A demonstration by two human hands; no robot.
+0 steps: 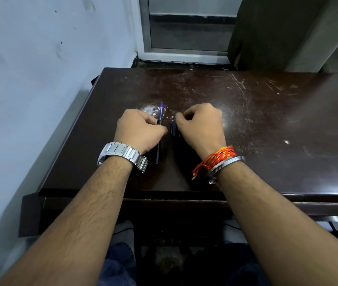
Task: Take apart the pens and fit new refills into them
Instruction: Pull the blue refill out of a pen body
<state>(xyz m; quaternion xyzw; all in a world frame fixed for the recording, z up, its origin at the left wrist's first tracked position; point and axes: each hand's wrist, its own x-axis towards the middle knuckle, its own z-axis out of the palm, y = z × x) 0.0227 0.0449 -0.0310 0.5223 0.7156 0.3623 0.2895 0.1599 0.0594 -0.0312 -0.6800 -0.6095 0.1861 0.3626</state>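
Now my left grip [138, 130] clamps a pen [159, 129] with blue refill [161, 109] showing; my right grip [200, 125] pinches a dark pen part [173, 129] above the tabletop [267, 120].

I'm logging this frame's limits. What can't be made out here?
Head view only:
- What the right hand grips: a dark piece mostly behind its fingers.
- The pen in the left hand: its middle is hidden by the hand.
- How many parts lie on the dark table: low contrast.
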